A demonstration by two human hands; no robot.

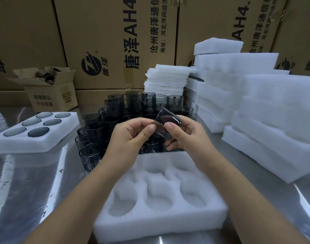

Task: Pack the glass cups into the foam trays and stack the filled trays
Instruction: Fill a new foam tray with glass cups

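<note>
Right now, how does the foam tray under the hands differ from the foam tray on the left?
The near tray has empty pockets; the left tray holds a dark glass cup in all six. The near tray lies straight ahead, the left tray off to the side. Both are white foam with round pockets, flat on the metal table.

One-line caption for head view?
Left hand and right hand hold a glass cup over an empty foam tray; filled tray at left.
</note>
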